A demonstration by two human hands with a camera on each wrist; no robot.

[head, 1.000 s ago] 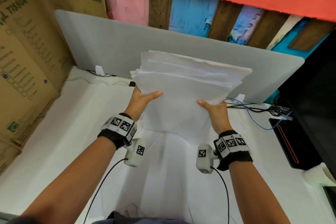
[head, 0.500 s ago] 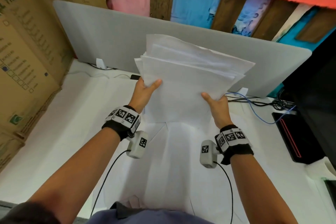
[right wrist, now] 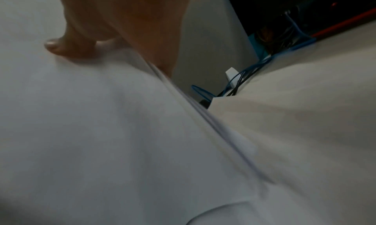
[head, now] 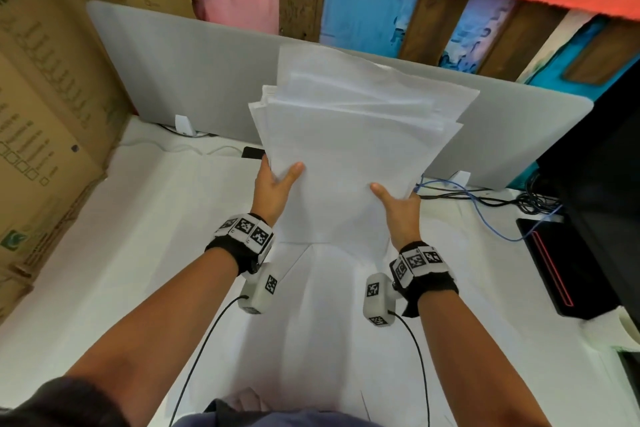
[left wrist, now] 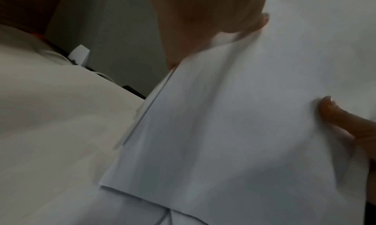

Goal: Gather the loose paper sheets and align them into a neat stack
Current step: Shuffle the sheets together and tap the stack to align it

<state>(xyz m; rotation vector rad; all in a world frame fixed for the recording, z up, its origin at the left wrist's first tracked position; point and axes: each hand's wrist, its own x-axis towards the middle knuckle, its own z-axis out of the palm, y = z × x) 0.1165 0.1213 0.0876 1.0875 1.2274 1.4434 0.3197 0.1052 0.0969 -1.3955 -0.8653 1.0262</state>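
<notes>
A thick bundle of white paper sheets (head: 349, 149) stands nearly upright over the white table (head: 104, 253), its lower edge down near the table, its top edges fanned and uneven. My left hand (head: 275, 184) grips the bundle's left side, thumb on the front face and fingers hidden behind. My right hand (head: 394, 201) grips the right side the same way. The left wrist view shows the sheets (left wrist: 234, 123) with my left thumb (left wrist: 234, 14) on them and the right thumb at the far edge. In the right wrist view my right thumb presses the sheets (right wrist: 91, 132).
A grey divider panel (head: 173, 62) stands behind the paper. Cardboard boxes (head: 45, 97) wall off the left. At the right sit a black computer case (head: 595, 184), a blue cable (head: 485, 218) and dark cables. A small dark object (head: 252, 152) lies by the divider.
Both hands have raised the bundle a little and tipped it more upright. The grip of both hands looks the same.
</notes>
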